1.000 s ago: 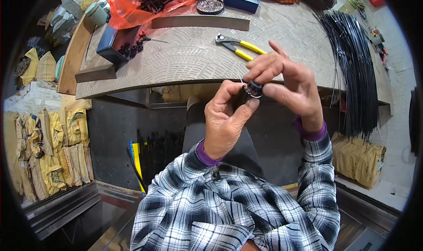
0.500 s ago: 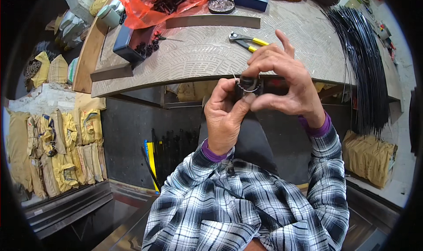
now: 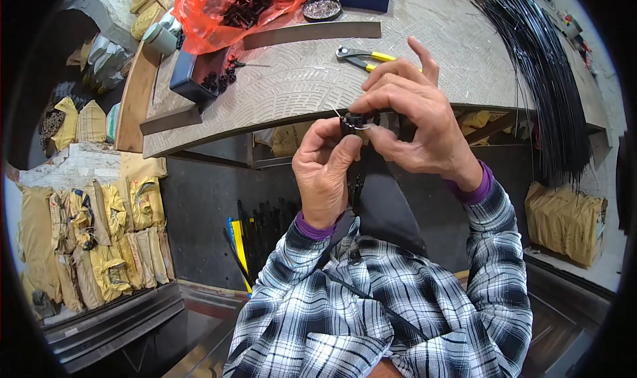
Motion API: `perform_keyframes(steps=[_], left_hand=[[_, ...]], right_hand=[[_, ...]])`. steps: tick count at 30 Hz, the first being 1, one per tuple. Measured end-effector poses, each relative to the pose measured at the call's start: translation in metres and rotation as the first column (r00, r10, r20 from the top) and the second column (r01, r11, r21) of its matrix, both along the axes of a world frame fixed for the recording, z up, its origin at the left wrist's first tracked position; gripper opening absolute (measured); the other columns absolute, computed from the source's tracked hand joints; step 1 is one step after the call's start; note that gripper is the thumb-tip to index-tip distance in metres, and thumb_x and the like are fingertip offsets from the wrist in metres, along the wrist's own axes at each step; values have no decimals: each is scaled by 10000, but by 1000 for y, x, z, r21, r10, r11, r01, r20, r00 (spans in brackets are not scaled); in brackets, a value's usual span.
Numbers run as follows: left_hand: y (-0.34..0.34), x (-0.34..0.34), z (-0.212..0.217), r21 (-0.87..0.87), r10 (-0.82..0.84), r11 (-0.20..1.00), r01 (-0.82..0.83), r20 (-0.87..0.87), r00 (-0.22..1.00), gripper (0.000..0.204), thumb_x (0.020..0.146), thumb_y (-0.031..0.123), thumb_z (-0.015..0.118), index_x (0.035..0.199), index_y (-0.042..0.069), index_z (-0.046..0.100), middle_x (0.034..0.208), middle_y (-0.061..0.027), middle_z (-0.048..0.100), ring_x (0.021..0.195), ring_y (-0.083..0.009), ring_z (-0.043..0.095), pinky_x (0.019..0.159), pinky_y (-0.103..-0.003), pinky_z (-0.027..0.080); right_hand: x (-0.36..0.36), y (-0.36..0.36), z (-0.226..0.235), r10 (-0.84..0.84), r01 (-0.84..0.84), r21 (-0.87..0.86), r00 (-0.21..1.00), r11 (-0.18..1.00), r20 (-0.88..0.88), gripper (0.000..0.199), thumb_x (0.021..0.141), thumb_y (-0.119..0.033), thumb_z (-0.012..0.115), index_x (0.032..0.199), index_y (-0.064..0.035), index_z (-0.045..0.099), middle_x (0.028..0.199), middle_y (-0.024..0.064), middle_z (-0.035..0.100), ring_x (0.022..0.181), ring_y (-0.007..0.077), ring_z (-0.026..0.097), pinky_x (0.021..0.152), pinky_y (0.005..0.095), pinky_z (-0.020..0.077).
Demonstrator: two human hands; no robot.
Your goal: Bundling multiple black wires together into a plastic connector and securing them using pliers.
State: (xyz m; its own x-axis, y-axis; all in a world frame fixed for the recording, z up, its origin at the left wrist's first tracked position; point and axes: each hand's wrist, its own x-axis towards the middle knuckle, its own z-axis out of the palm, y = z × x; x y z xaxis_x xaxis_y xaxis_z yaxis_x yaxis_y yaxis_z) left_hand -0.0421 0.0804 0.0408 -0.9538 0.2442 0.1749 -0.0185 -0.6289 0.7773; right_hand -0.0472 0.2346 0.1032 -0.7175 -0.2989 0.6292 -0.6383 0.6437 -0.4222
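A small black part with a thin silvery curved wire (image 3: 355, 121) is in the person's two hands, held in the air at the near edge of the textured grey-brown worktop (image 3: 298, 83). As far as it shows, the part's long axis runs roughly left to right, from the left fingertips towards the right ones, and the silvery wire bows along the side nearer the person; a thin pale end sticks out at its left, pointing up and away over the worktop. The left hand (image 3: 324, 166) is clamped on the part's left end between thumb and forefinger. The right hand (image 3: 421, 116) has thumb and forefinger about the right end, other fingers raised; whether they squeeze it cannot be told, since they hide much of the part. Beyond the right fingers, partly covered by them, lie metal pliers with yellow handles (image 3: 381, 57). Farther off are a long flat grey metal strip (image 3: 312, 34), a round black dish of clear bits (image 3: 322, 20) and, on the left, a blue open box (image 3: 183, 78) with black pieces, overlapped by a crumpled translucent red plastic bag (image 3: 199, 23). A bundle of long thin black strands (image 3: 544, 86) hangs over the worktop's right side.
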Motion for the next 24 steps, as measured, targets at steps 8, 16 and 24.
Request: perform_keyframes(steps=[8,16,24], left_hand=[[2,4,10,-18,73,997,-73,-12,997,305,788,24,645,1071,-7,537,913,-15,563,793,-59,513,711,-186,421],[0,-2,6,-55,79,995,-88,-149,986,280,811,29,616,1072,-24,529,943,-14,547,859,-67,498,790,-196,389],[-14,1,3,25,6,1000,-2,-144,990,313,790,202,671,1009,13,551,866,-2,518,724,-81,500,646,-195,398]], right_hand=[[0,-4,-8,-14,16,9,969,1000,-247,237,617,-69,670,845,-133,660,779,-12,618,880,173,576,1059,483,145],[3,-4,-25,52,-77,-219,992,973,-116,406,628,-93,695,1022,-81,596,971,66,581,1002,203,525,1028,426,235],[14,-26,-64,641,-41,-923,731,384,234,121,740,-29,666,789,-15,556,792,-6,542,742,68,539,670,194,441]])
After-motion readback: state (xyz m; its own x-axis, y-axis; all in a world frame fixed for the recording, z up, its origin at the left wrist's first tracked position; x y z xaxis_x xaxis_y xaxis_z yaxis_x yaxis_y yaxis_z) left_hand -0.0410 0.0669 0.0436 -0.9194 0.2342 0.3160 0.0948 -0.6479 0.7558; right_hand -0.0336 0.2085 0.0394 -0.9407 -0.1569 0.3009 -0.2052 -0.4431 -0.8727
